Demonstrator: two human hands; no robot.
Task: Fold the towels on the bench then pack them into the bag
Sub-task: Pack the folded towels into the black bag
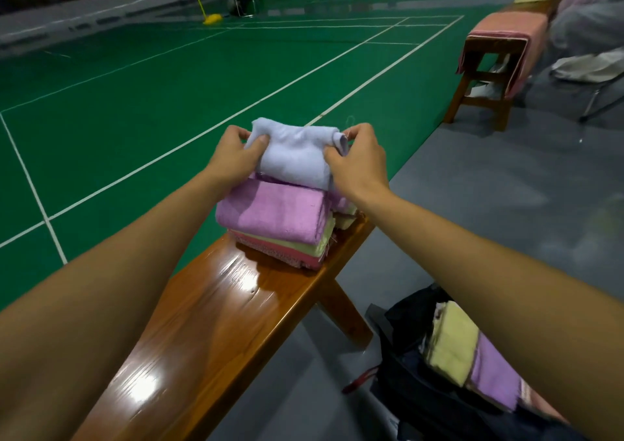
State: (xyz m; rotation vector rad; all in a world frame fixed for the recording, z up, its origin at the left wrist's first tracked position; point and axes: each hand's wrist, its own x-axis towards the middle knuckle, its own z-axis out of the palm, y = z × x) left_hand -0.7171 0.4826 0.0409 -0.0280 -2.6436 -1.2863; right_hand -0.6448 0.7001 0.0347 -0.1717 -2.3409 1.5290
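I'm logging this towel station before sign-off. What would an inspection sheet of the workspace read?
Surface: glossy wooden bench, bare near the camera.
Job's things: pale lilac towel atop a stack of folded towels at the bench's far end; dark bag on the floor already holds a yellow towel and a pink one.
Clutter: nothing seen.
Hands: left hand and right hand both pinch the lilac towel.
Cables: nothing seen.
Surroundings: green court floor; second bench draped with towels.
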